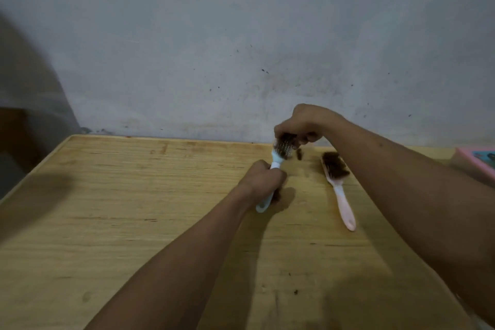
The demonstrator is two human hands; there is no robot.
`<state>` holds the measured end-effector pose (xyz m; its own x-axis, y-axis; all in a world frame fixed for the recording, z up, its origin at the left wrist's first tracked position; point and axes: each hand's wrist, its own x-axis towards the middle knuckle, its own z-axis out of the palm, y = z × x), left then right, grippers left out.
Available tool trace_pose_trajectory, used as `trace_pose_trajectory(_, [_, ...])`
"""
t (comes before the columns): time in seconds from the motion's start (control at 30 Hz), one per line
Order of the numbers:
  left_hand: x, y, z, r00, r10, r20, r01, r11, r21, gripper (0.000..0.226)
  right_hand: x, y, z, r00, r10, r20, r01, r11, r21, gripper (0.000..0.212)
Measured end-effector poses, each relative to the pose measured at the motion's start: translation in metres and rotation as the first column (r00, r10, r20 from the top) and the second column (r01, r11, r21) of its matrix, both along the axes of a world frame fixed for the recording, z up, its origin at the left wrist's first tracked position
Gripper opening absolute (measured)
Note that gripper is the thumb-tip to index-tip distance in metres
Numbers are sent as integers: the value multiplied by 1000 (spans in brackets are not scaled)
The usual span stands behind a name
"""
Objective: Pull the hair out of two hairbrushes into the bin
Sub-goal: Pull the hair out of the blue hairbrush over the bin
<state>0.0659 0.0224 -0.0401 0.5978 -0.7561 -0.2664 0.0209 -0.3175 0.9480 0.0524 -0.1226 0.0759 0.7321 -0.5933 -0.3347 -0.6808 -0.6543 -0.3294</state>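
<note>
two hairbrushes, blue brush (278, 158) held upright, pink brush (338, 182) lying head-away

no readable text, labels or numbers, pink box (479, 162) at right edge shows only a blurred picture

A single wide-angle head-worn camera looks forward and down from close above the pale wooden surface (134, 222), facing the grey plaster wall (214, 35) behind it; both forearms reach in from the bottom edge.
</note>
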Motion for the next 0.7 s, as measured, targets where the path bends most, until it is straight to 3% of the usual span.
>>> trace_pose_trajectory(0.2, [-5, 73, 7, 973, 190, 127, -181, 980, -77, 7, 1, 56, 14, 979, 96, 179, -122, 983, 138, 43])
trace_pose_trajectory(0.43, [-5, 194, 10, 884, 425, 196, -416, 905, -88, 35, 3, 149, 8, 895, 294, 334, -375, 904, 207, 59])
trace_pose_trajectory(0.7, [-38, 330, 12, 741, 621, 256, -617, 780, -107, 31, 17, 274, -11, 784, 495, 375, -602, 754, 263, 41])
